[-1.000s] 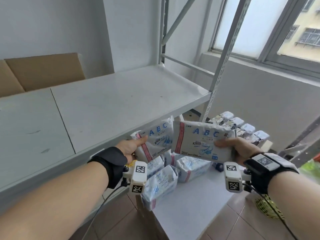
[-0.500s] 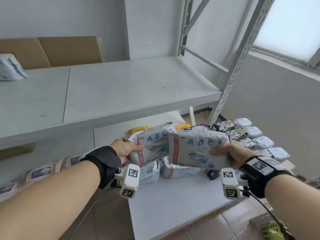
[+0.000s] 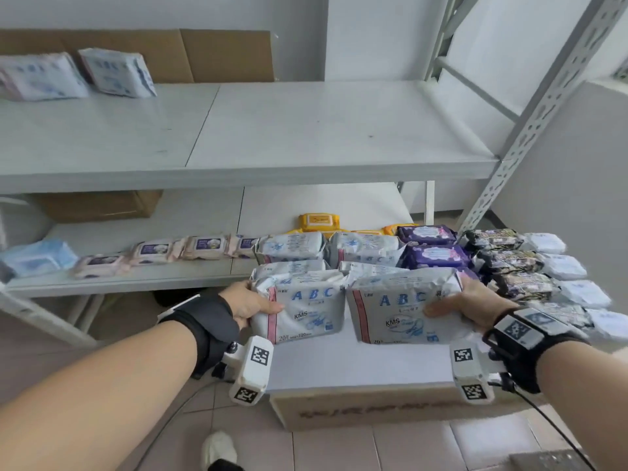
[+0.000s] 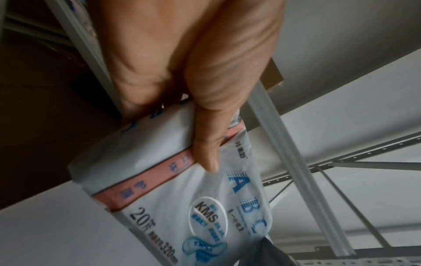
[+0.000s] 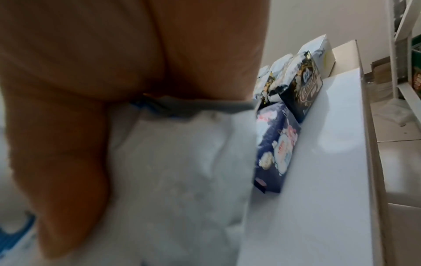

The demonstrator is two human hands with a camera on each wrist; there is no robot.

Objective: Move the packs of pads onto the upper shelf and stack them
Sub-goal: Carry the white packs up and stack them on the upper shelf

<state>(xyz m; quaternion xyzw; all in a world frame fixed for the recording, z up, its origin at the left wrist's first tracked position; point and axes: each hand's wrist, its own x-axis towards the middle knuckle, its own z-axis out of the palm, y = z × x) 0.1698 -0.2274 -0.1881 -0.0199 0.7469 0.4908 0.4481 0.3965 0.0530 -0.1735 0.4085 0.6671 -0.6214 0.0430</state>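
White left pack (image 3: 300, 307) – left hand (image 3: 246, 302) grips | right pack (image 3: 401, 309) – right hand (image 3: 472, 305); fingers hidden

Head view: bright, even daylight enters from the right; shadows are soft. Straight shelf (image 3: 306, 130) edges bow near the frame borders, and packs (image 3: 78, 74) at far left are smeared. Left wrist view: dim, hand (image 4: 182, 72) underexposed, print slightly blurred. Right wrist view: hand (image 5: 91, 72) out of focus; glare on the table (image 5: 330, 144).
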